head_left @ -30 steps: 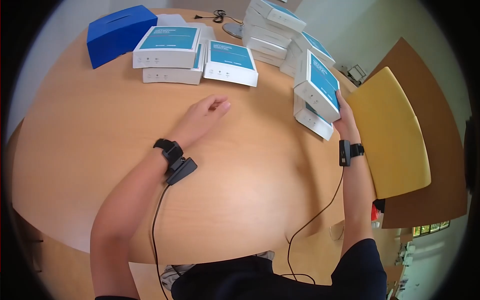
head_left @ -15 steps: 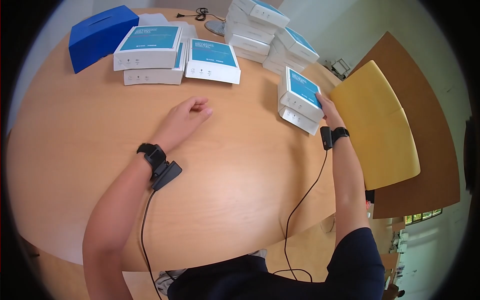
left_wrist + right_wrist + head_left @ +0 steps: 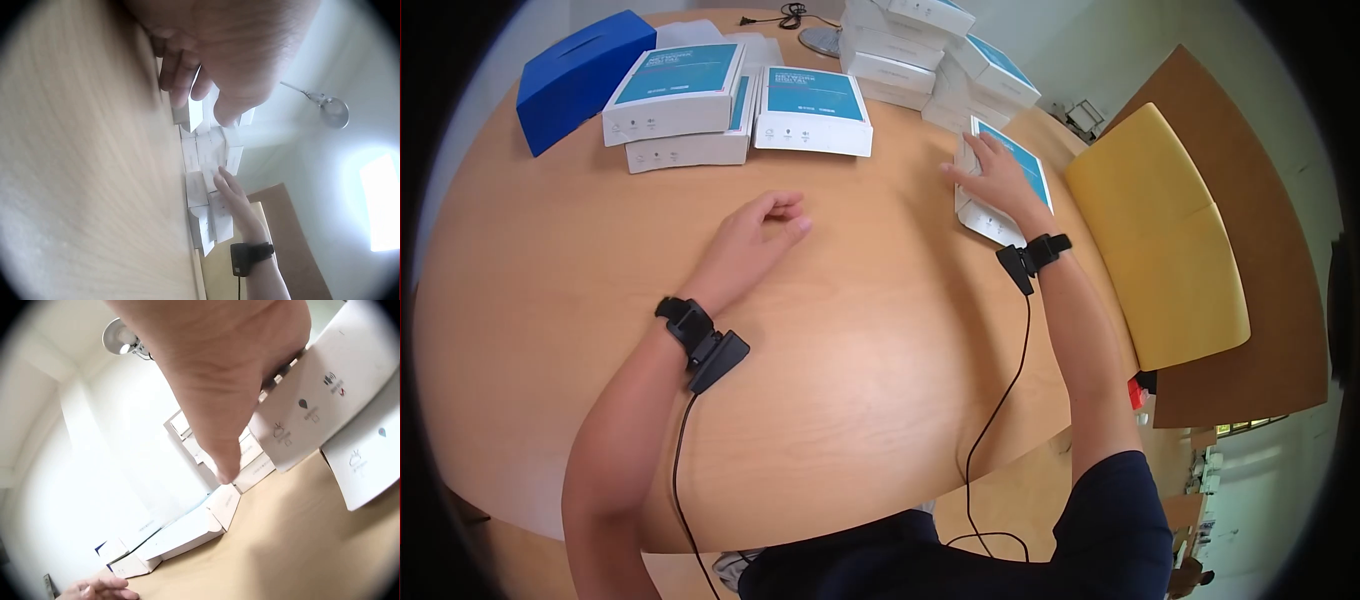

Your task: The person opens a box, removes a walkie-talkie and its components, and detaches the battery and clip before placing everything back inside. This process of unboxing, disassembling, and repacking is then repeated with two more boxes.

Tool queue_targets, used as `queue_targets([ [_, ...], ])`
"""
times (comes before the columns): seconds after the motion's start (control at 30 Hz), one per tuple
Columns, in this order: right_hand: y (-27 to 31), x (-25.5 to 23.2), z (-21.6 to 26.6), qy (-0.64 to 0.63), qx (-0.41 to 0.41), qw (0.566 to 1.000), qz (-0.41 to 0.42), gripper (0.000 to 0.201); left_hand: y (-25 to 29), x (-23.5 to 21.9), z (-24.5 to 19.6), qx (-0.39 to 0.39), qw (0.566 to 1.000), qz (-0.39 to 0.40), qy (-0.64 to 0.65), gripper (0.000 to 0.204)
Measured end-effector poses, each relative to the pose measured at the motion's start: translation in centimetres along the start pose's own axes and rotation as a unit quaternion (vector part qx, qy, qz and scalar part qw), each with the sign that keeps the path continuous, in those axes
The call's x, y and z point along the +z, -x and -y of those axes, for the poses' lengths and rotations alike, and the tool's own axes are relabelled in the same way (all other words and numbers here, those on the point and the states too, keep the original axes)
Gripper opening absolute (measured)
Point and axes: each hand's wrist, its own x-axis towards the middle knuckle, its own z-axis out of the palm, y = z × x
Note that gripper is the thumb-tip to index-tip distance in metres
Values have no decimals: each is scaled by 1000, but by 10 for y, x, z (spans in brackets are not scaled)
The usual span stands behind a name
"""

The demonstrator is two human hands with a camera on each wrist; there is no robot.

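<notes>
The right hand is over the top box of a two-box pile at the right, its fingers spread and the thumb out past the box's left side; whether it touches the lid cannot be told. In the right wrist view the thumb hangs beside the white box side with printed icons. Below it lies a second box, slightly askew. The left hand rests on the table with loosely bent fingers, holding nothing, in front of the boxes with blue-green lids.
A blue case stands at the back left beside a stacked pair of boxes. Taller white stacks stand at the back, near a lamp base and a black cable. A yellow chair back borders the table's right side.
The right hand has left the right edge of the top box and moved left over it, fingers spreading. The left hand keeps its loose pose. The head view has shifted.
</notes>
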Motion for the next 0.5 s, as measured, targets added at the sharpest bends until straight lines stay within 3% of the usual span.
queue_targets([
  [0.23,4,26,-40,51,1,997,-54,78,2,-2,-5,-5,1000,6,-2,45],
  [0.5,8,25,-48,75,6,995,-67,80,2,-2,-5,-11,1000,16,5,45],
])
